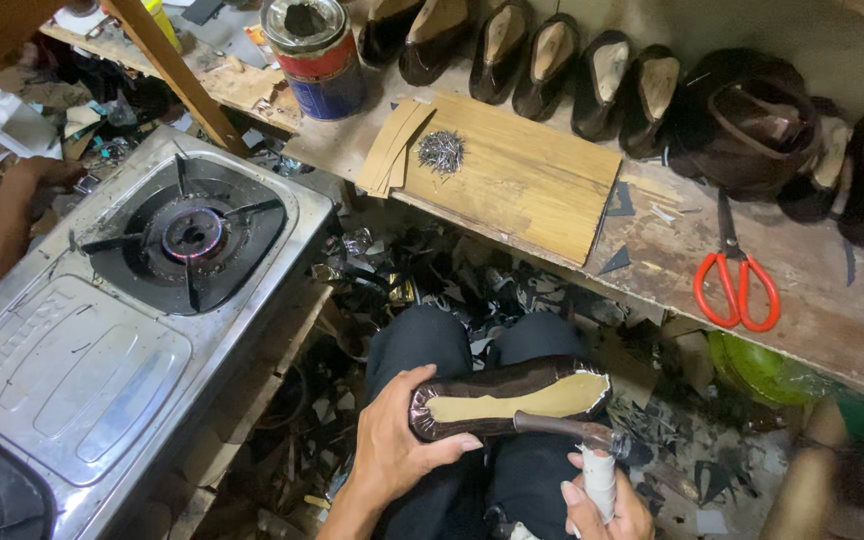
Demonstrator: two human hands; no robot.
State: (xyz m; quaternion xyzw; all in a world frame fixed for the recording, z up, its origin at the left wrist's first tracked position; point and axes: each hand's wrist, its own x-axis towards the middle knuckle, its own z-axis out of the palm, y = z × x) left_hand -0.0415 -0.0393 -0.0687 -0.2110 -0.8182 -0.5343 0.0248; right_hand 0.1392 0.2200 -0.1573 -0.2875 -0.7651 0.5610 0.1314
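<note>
We hold the dark shoe upper on its last (508, 398) sole-side up over our knees, the tan insole facing us, and our left hand (399, 443) wraps its heel end, fingers curled firmly around it with the thumb laid along the near edge. Our right hand (607, 503) closes around the taped handle of a small hammer (580, 438), whose curved dark head lies against the near edge of the shoe towards the toe. To do this well, we judge, we keep the shoe braced on the lap so it cannot roll, and we let the tool land on the folded leather margin rather than on the insole. We also keep the left thumb back from the spot being worked. The pile of small nails (441, 151) lies on the wooden board (527, 185) on the bench ahead, within reach, with the orange-handled scissors (735, 279) further right and a row of lasted shoes (592, 70) along the wall. The gas stove (142, 300) at our left shows a lit burner, so we keep our elbow clear of it.
</note>
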